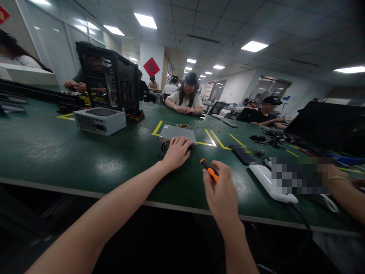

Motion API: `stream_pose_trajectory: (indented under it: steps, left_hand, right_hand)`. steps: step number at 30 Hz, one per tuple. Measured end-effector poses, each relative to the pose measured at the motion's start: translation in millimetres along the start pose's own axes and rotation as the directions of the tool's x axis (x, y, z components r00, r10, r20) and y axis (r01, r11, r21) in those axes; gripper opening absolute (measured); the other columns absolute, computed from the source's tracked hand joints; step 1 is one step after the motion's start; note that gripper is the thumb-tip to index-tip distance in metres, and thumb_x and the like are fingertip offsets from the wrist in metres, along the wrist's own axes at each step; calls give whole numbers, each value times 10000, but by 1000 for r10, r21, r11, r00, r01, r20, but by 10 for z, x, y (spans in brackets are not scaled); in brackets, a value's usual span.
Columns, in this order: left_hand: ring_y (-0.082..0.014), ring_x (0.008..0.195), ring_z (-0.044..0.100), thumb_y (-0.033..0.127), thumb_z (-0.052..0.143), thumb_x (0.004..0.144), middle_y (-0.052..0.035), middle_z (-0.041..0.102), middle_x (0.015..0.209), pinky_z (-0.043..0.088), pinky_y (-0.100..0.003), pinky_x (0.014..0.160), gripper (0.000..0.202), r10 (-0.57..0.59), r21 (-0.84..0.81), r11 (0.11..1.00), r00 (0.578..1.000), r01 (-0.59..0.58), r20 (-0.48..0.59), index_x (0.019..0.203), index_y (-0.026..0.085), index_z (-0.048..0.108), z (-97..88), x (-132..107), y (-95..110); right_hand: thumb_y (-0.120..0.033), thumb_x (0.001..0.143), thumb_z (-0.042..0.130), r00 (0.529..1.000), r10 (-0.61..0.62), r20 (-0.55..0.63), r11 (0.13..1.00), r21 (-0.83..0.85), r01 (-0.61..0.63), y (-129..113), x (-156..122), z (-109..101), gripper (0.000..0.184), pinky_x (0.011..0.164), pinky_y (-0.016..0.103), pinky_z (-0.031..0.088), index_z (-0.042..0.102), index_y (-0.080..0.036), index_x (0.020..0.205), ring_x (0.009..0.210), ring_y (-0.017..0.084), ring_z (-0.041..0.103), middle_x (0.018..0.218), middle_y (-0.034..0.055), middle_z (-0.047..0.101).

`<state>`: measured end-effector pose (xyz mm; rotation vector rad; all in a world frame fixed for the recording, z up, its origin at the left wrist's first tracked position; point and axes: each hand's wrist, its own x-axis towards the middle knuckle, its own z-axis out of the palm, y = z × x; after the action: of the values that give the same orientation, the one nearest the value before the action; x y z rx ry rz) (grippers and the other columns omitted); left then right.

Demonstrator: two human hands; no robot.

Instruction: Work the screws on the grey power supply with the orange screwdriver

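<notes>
A small grey power supply unit (177, 134) lies on the green table (57, 152), its fan grille facing me. My left hand (177, 152) rests on its near right corner with the fingers curled over the edge. My right hand (221, 192) is closed round the orange and black handle of a screwdriver (209, 170). The thin shaft points up and left, and its tip sits at the unit's near right corner, just beside my left fingers.
A second, larger grey power supply (99, 120) and an open black computer case (111, 78) stand at the back left. Cables and tools (270, 140) lie at the right, with a white flat object (268, 182) and a neighbour's arm (348, 194). Several people sit across the table.
</notes>
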<state>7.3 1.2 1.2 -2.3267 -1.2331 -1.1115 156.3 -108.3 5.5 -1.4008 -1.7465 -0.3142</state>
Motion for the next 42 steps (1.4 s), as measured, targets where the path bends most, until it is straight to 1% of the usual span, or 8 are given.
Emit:
stream_pose_trajectory:
  steps: [3,8,14,20,26,31,37,42]
  left_hand:
    - [-205,1036,420,186,475,785,-55,500,1080,295,-356,913,308,-9,8,1000,1000,9,5,1092,208,483,0,5,9]
    - [-213,1012,421,215,468,794,-59,492,1055,299,-368,901,285,-59,31,998,998,59,3,1079,216,486,5,14,39]
    - [-217,999,417,236,481,791,-59,482,1035,305,-370,885,257,-92,42,995,996,93,-4,1048,217,492,13,28,66]
    - [-217,968,419,237,486,790,-57,479,1003,311,-367,862,223,-114,53,992,993,114,-12,1012,219,503,16,39,84]
    - [-222,962,420,235,501,777,-59,479,998,314,-370,856,226,-129,49,990,992,130,-11,1002,213,503,23,52,85]
    - [-223,961,418,240,488,784,-57,476,996,314,-369,847,222,-134,46,990,991,134,-3,1005,220,501,34,43,73]
    - [-225,960,413,232,493,777,-58,477,987,315,-365,844,225,-121,67,990,992,122,-21,1001,211,503,32,50,79]
    - [-226,954,409,253,499,776,-55,475,992,311,-369,849,236,-127,65,990,992,127,-8,1009,213,500,15,51,97]
  right_hand:
    - [-308,872,340,992,-127,27,991,40,125,-38,-13,26,262,734,326,467,441,-159,1062,980,214,541,1074,125,537]
    - [-382,882,319,999,45,6,996,-75,-45,-60,-3,27,285,542,287,459,496,-184,984,700,185,601,868,61,604]
    - [-242,871,332,979,-181,92,983,60,176,-114,-29,19,248,785,348,484,460,-163,1068,1050,213,521,1143,130,516]
    - [-358,870,361,1000,6,4,999,-47,-6,-124,3,20,273,558,303,500,485,-176,1031,768,202,614,959,88,598]
    - [-193,867,336,970,-227,92,973,63,221,-130,-53,75,253,795,365,494,469,-185,1082,1085,213,504,1188,124,497]
    - [-310,868,382,999,-50,-20,998,25,51,-116,-42,116,271,649,328,521,460,-174,1089,897,204,589,1039,102,576]
    - [-222,867,336,979,-180,95,976,144,165,-130,-72,47,283,755,342,507,420,-171,1132,1089,209,493,1200,139,464]
    - [-348,876,355,997,-67,46,998,-5,67,-80,-18,18,327,616,314,512,443,-179,1142,874,211,595,1010,102,580]
